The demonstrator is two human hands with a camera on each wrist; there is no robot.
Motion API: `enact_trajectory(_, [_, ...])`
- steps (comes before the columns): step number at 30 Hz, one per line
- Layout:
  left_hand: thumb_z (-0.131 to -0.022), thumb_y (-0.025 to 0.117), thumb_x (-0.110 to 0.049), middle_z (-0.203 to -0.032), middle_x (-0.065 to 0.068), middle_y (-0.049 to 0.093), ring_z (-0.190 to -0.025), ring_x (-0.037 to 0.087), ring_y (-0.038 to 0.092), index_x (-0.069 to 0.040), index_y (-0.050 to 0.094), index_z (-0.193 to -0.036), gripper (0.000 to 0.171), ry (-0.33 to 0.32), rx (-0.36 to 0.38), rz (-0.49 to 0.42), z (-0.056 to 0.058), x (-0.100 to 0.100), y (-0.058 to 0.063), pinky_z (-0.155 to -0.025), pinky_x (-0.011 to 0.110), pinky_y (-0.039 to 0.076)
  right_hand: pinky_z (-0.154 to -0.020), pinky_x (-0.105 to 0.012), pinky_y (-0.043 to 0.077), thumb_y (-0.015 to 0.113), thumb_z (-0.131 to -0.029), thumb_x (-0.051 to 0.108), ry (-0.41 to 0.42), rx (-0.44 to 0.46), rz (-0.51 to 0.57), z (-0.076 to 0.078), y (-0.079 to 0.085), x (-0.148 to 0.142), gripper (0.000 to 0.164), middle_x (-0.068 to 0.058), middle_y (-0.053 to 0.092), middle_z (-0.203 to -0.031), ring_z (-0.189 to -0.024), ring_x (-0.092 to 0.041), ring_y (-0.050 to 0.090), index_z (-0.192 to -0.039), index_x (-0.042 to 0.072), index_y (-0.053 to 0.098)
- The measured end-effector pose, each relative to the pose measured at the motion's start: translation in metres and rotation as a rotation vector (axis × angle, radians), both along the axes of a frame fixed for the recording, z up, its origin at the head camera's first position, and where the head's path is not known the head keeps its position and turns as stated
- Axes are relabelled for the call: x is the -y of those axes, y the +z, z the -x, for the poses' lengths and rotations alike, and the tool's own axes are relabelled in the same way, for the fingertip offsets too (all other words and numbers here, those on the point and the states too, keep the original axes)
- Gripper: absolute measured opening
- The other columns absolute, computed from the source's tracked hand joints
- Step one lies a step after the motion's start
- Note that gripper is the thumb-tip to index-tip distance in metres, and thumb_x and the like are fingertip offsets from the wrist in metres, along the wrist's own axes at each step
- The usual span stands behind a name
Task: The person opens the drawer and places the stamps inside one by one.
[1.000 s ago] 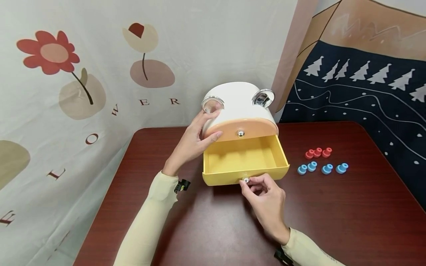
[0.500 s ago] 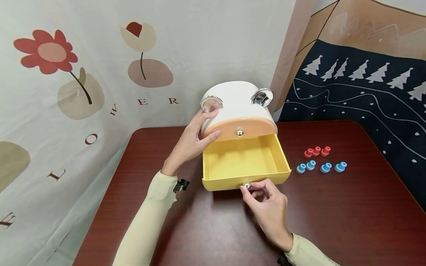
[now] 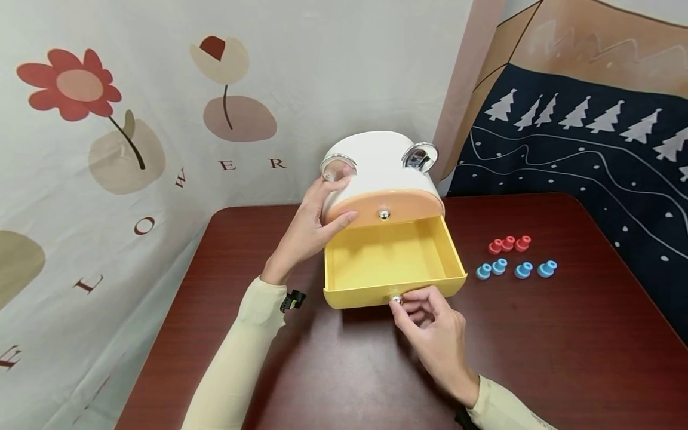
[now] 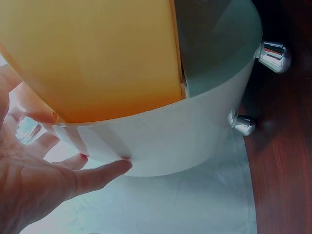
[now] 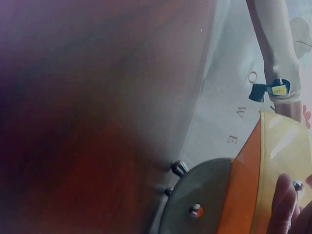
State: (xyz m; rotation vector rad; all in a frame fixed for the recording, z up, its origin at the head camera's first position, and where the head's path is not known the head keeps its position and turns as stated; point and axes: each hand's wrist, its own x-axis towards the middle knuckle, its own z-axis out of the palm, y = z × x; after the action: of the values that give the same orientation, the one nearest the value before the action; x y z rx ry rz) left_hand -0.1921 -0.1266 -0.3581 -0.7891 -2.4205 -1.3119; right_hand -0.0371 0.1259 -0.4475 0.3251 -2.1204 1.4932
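A white, round-topped toy cabinet (image 3: 371, 155) with two chrome-rimmed ears stands on the table, its peach upper front (image 3: 355, 206) bearing a silver knob (image 3: 384, 214). Below, a yellow drawer (image 3: 344, 297) is pulled out with nothing inside. My left hand (image 3: 309, 227) presses the cabinet's left side, thumb along the peach front; the left wrist view shows its fairly straight fingers touching the white shell (image 4: 165, 141). Thumb and index finger of my right hand (image 3: 438, 334) pinch the drawer's silver knob (image 3: 396, 300), partly covered by the fingertips.
Right of the drawer, three red pegs (image 3: 507, 243) lie in a row behind several blue pegs (image 3: 524, 270). The dark red-brown table (image 3: 344, 370) meets printed cloth hangings (image 3: 301, 77) at the back.
My right hand has drawn the yellow drawer a little farther toward me, mostly before the middle frame. My left hand keeps its place on the cabinet.
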Motion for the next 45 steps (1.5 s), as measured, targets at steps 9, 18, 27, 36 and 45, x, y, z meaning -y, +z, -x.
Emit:
enact_trajectory(9, [-0.103,0.081,-0.023,-0.154,0.005,0.05,-0.136,0.023,0.047,-0.025,0.055,-0.159,0.062,-0.011,-0.019,0.028,-0.002,-0.001,0.0,-0.112,0.05,0.041,-0.047,-0.015,0.042,0.08,-0.088,-0.003,0.088,-0.248,0.027,0.014,0.009,-0.017,0.019,0.003,0.068,-0.071,-0.054,-0.003,0.055,-0.105,-0.002,0.072])
enact_trajectory(18, [-0.103,0.078,-0.031,-0.159,0.002,0.047,-0.139,0.021,0.043,-0.032,0.052,-0.163,0.065,-0.003,-0.029,0.055,-0.001,-0.001,0.0,-0.113,0.054,0.04,-0.045,-0.015,0.037,0.074,-0.095,0.006,0.109,-0.37,0.02,0.026,0.028,-0.032,0.016,-0.002,0.067,-0.071,-0.055,-0.004,0.053,-0.102,-0.008,0.07])
enact_trajectory(27, [-0.098,0.085,-0.032,-0.154,-0.001,0.052,-0.138,0.021,0.042,-0.035,0.059,-0.157,0.065,0.038,-0.024,-0.006,0.002,-0.003,-0.002,-0.107,0.053,0.043,-0.051,-0.017,0.039,0.077,-0.094,0.012,0.04,-0.373,-0.004,0.031,0.04,-0.05,0.021,-0.007,0.069,-0.079,-0.061,-0.005,0.051,-0.102,-0.007,0.073])
enact_trajectory(36, [-0.098,0.085,-0.034,-0.164,-0.008,0.046,-0.153,0.017,0.03,-0.034,0.059,-0.158,0.066,0.049,0.035,0.011,0.001,-0.001,0.001,-0.118,0.058,0.034,-0.056,-0.015,0.04,0.075,-0.088,0.002,-0.011,-0.319,-0.014,0.038,0.049,-0.064,0.018,-0.013,0.069,-0.087,-0.065,-0.005,0.049,-0.103,-0.008,0.075])
enact_trajectory(45, [-0.099,0.083,-0.034,-0.164,-0.013,0.049,-0.158,0.017,0.022,-0.031,0.057,-0.158,0.065,0.048,0.068,0.017,0.0,-0.003,0.001,-0.12,0.064,0.031,-0.063,-0.012,0.046,0.072,-0.089,-0.005,-0.034,-0.247,0.013,0.039,0.056,-0.074,0.019,-0.02,0.073,-0.1,-0.071,-0.006,0.054,-0.107,-0.011,0.074])
